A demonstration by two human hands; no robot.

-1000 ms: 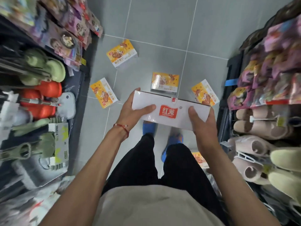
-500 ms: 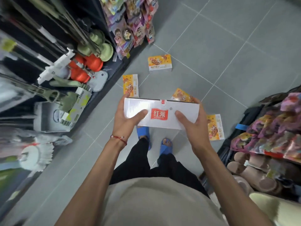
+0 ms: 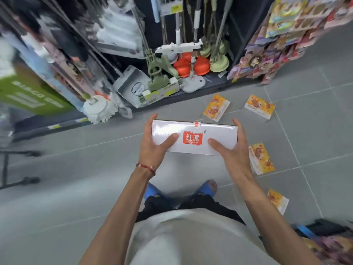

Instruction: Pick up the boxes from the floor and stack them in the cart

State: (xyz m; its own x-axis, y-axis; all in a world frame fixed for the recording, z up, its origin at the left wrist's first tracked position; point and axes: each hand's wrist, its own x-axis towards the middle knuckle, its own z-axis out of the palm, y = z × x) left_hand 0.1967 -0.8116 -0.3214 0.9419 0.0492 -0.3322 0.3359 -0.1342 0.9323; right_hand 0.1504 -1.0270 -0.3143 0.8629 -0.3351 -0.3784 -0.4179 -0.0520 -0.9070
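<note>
white box [image 3: 194, 138] gripped between left hand [image 3: 154, 142], right hand [image 3: 232, 147]

Left grip [image 3: 154, 144]: arm extended forward, fingers wrapped round one end of white box [image 3: 215, 131], thumb across its face. Right grip [image 3: 234, 148]: same, opposite end.

Shop aisle, household-goods section. A dark shelving unit [image 3: 238, 35] is running from 10 to 1 o'clock, with long-handled mops [image 3: 100, 108] and orange and green plungers [image 3: 188, 66] standing packed together and a yellow label [image 3: 174, 8] hanging above them. At 2 o'clock a rack of bright packets [image 3: 286, 35] is hanging in rows above grey floor tiles [image 3: 76, 188]; printed yellow boxes [image 3: 259, 107] are lying between 1 and 4 o'clock, and a white carton [image 3: 194, 137] at centre is showing a red brand logo.
</note>
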